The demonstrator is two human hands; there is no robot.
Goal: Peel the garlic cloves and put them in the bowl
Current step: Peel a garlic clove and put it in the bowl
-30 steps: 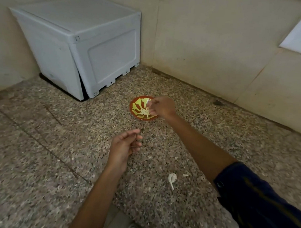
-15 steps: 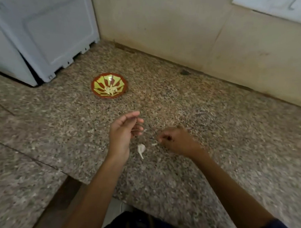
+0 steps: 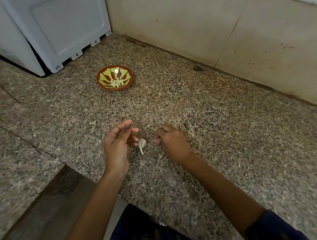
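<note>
a garlic clove (image 3: pixel 142 145) lies on the counter (image 3: pixel 218 123) between both hands, well short of the bowl (image 3: pixel 115 78). the left hand (image 3: pixel 117 145) hangs half open, empty. the right hand (image 3: pixel 172 143) is curled; whether it pinches anything i cannot tell. the clove looks light, its skin papery; best pinched at the plump end.

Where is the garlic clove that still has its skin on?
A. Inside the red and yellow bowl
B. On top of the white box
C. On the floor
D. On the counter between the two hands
D. The unpeeled garlic clove lies on the speckled counter between the left hand and the right hand, while the bowl farther back holds only peeled pieces.
</note>
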